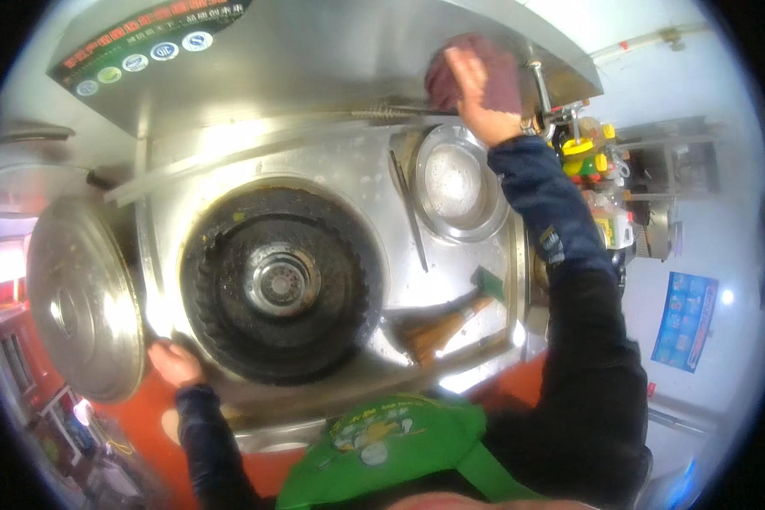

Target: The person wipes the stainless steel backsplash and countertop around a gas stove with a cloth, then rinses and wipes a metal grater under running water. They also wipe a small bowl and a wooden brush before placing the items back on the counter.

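Observation:
My right hand (pixel 478 92) lies spread over a dark red cloth (pixel 502 76) and presses it against the upright stainless steel panel (pixel 331 57) behind the stove. Below that hand stands a round metal basin (pixel 452 182) with some liquid in it. My left hand (pixel 175 363) is at the front left edge of the steel stove top, beside the rim of a large round metal lid (pixel 86 299) that stands tilted; whether its fingers touch the edge is unclear. Between the hands is the round black burner well (pixel 284 284) with a metal burner head in its middle.
A thin dark rod (pixel 409 213) lies left of the basin. Nearer me are a green scouring pad (pixel 488 284) and a brown brush-like tool (pixel 443 328). A swivel tap (pixel 539 86) and bottles with yellow caps (pixel 596 159) are on the right.

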Motion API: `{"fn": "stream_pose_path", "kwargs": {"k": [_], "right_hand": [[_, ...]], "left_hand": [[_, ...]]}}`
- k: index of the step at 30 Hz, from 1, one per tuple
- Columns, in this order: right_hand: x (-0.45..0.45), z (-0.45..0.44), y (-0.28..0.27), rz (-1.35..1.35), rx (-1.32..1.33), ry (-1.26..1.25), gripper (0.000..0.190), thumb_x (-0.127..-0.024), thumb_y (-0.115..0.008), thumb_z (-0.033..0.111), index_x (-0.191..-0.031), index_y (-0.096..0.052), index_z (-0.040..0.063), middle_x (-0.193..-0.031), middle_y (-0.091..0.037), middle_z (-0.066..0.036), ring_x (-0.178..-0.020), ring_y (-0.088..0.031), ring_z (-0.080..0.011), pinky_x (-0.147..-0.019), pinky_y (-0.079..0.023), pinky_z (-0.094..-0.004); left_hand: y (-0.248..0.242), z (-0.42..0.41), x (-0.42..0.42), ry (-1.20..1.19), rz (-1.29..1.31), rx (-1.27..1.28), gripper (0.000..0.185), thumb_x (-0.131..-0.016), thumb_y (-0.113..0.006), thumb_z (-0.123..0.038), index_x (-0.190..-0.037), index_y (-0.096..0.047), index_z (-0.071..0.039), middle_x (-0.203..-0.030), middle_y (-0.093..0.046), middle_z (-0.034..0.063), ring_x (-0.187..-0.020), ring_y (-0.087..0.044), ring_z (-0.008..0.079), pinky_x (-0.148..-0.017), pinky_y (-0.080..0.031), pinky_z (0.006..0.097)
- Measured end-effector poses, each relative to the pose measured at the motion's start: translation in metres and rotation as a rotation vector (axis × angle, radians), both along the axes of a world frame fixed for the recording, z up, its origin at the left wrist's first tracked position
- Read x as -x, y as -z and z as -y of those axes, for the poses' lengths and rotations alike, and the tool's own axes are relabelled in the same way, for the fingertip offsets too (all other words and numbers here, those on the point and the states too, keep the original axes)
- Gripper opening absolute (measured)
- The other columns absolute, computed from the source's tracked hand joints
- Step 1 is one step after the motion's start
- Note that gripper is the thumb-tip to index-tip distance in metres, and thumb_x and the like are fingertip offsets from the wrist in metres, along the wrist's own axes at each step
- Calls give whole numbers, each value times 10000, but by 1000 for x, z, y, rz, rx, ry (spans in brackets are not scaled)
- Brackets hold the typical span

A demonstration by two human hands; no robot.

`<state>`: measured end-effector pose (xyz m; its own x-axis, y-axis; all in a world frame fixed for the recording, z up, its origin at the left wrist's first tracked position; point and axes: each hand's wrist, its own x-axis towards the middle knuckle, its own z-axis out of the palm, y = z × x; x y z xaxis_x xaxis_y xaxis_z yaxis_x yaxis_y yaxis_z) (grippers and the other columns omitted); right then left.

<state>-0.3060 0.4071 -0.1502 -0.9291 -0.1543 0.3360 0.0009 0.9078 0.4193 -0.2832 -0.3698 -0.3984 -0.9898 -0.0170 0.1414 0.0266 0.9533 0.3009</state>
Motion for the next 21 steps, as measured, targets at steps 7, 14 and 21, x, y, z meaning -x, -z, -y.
{"fn": "stream_pose_path", "kwargs": {"k": [7,14,21], "right_hand": [[74,-4,-8,-619,73,623,909,-945,-572,218,-1754,-252,-41,-1830,-224,-287,-1700,-192,-437,-1369,-50,-605],[88,-20,94,-986,336,291,1040,-876,-713,237,-1733,-198,-49,-1786,-138,-349,-1669,-136,-526,-1349,-197,-632],[63,8,164,-104,457,750,714,-911,-706,350,-1504,-423,71,-1428,-356,-236,-1416,-353,-446,-1158,-347,-581]], "left_hand": [[11,6,1,144,-290,147,77,-989,-564,-55,-999,-595,14,-1000,-589,241,-969,-584,474,-901,-470,547],[2,-4,3,69,-163,70,89,-1007,-554,-67,-1008,-605,5,-1017,-603,234,-984,-596,453,-915,-476,530],[-3,-5,4,87,-168,79,77,-1011,-551,-54,-1003,-591,12,-997,-583,223,-960,-584,448,-909,-471,532]]}}
